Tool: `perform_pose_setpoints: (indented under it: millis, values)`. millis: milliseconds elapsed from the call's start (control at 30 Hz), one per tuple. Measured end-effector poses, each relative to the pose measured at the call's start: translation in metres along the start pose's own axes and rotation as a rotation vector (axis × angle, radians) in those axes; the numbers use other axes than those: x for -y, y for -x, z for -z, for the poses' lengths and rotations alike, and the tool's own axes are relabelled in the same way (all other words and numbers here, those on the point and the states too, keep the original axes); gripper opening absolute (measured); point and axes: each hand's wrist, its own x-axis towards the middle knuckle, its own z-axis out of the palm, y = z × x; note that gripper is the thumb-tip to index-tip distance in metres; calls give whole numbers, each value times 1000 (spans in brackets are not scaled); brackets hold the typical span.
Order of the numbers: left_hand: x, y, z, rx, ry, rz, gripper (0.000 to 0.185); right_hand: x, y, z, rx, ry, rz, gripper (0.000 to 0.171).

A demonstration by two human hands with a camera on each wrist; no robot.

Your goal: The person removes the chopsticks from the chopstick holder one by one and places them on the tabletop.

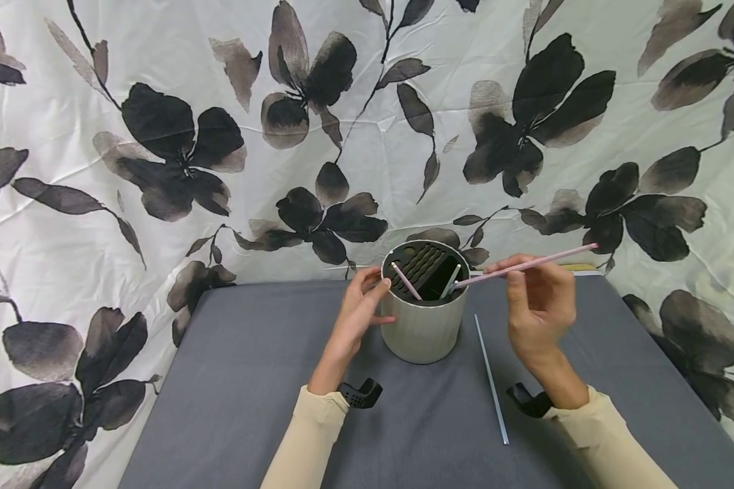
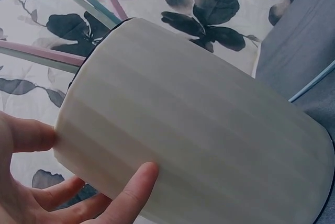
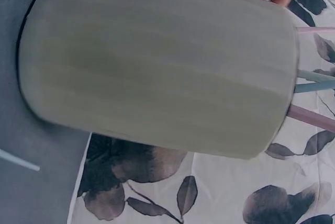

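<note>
On the grey table (image 1: 251, 380), against a cloth (image 1: 128, 204) printed with dark flowers, your two hands work around a pale ribbed cup (image 1: 424, 333).

Furthest left, your left hand (image 1: 359, 314) rests against the cup's left side, thumb and fingertips curled round its wall just below the rim; the left wrist view shows the thumb (image 2: 131, 192) and a finger (image 2: 26, 135) touching the ribbed surface.

At centre, the cup stands upright towards the far edge of the table. Inside sits a dark slotted insert (image 1: 422, 268). A short pink straw (image 1: 406, 281) leans in it on the left, and a pale blue straw (image 1: 451, 281) stands at the right rim.

Right of the cup, another pale blue straw (image 1: 491, 380) lies flat on the table, running from near the cup towards you, just left of your right wrist.

Furthest right, your right hand (image 1: 538, 305) is raised beside the cup, pinching a long pink straw (image 1: 526, 263) between thumb and fingers. That straw slants, its left end at the cup's right rim and its right end rising out past the hand.
</note>
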Motion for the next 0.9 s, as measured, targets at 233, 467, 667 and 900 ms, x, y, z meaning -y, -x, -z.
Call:
perform_pose_setpoints:
  millis: [233, 467, 667, 900]
  values:
    - [0, 1, 0, -6, -4, 0, 51, 7, -10, 1, -196, 6, -37, 26]
    - [0, 2, -1, 0, -3, 0, 50, 8, -20, 19, -313, 29, -135, 26]
    - [0, 2, -1, -1, -8, -6, 50, 1, -14, 49, -309, 201, -324, 27]
    - [0, 3, -1, 1, -10, -9, 49, 1, -9, 83, -181, 318, -793, 33]
